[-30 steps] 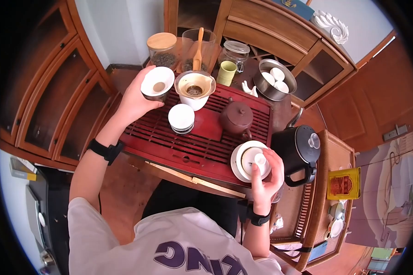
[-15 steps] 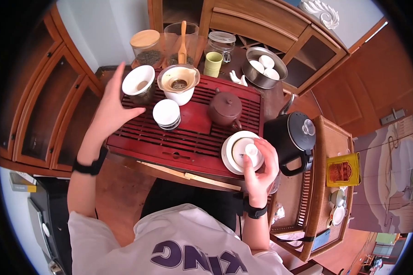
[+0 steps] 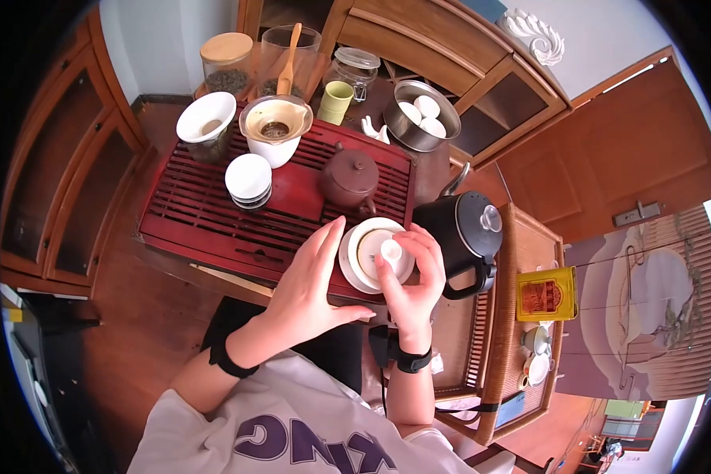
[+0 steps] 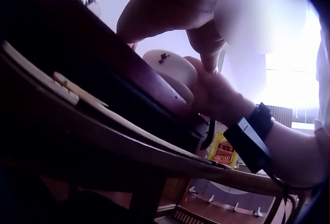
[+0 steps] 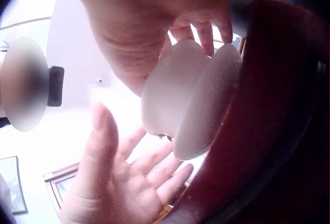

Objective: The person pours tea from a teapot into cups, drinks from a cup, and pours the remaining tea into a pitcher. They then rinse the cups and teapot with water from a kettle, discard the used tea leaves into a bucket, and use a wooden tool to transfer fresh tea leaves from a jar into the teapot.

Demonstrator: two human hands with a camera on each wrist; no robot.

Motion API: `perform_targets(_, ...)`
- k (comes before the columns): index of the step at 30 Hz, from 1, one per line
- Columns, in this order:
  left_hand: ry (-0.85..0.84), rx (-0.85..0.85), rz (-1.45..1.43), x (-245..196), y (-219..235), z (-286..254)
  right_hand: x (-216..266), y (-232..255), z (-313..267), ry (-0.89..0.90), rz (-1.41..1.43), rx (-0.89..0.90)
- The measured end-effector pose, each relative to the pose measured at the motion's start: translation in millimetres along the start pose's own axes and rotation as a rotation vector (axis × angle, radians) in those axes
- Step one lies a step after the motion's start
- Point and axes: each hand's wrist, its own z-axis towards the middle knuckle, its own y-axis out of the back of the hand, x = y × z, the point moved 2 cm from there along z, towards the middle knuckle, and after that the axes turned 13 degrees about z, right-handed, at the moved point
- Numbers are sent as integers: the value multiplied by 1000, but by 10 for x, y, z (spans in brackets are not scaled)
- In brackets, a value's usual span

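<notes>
Gaiwan (image 5: 167, 90): set on saucer (image 5: 206, 108), near right corner of tray (image 3: 296, 193).
Right hand (image 3: 415, 292): lid (image 3: 374, 259) pinched at knob (image 3: 390, 250).
Left hand (image 3: 302, 294): spread wide over tray's near edge, thumb held apart.
Teapot (image 3: 350, 178): stood on tray's right half.
Kettle (image 3: 456, 237): placed beyond tray's right edge.

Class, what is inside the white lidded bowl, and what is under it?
Under the white lidded bowl is a white saucer. The lid, which the right hand touches, covers the inside, so any contents cannot be seen.
</notes>
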Motion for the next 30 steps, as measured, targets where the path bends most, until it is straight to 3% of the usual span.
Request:
perform_targets(8,42,-3,-130,48,-284,187,52,8,39,-79,86,8)
perform_targets(19,128,11,-164,87,-327,191,114,60,173,-7,-64,141)
perform_targets(30,153,-10,-217,122,-342,174,70,191,250,53,-99,107)
